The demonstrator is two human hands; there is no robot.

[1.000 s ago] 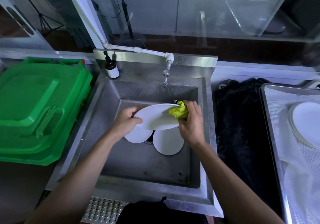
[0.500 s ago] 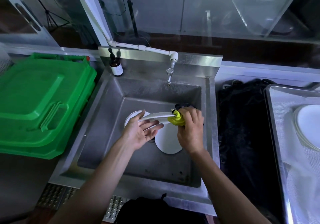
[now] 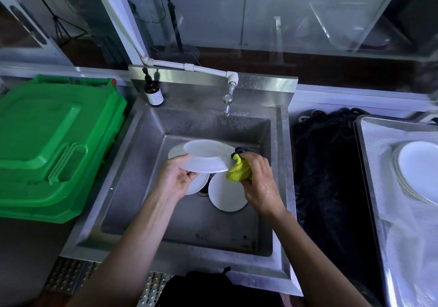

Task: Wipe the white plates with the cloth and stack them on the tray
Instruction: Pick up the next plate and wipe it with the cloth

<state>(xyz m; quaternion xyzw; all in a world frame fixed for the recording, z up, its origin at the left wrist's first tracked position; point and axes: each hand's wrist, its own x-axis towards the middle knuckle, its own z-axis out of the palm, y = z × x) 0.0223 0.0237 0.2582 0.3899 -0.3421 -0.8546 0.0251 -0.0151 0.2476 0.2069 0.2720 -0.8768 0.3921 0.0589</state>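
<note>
Where half a second before I had seen the plate (image 3: pixel 208 156) edge-on, it now showed its underside above the sink (image 3: pixel 132 164); my left hand (image 3: pixel 176 178) gripped its rim, my right hand (image 3: pixel 258 181) squeezed the cloth (image 3: pixel 238 171) against it.

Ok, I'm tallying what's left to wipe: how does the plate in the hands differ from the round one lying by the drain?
The held plate is up in the air, tilted underside-up, gripped by the left hand; the plate by the drain lies flat on the sink floor, untouched. The yellow cloth in the right hand touches the held plate only. Both are white and round.
</note>
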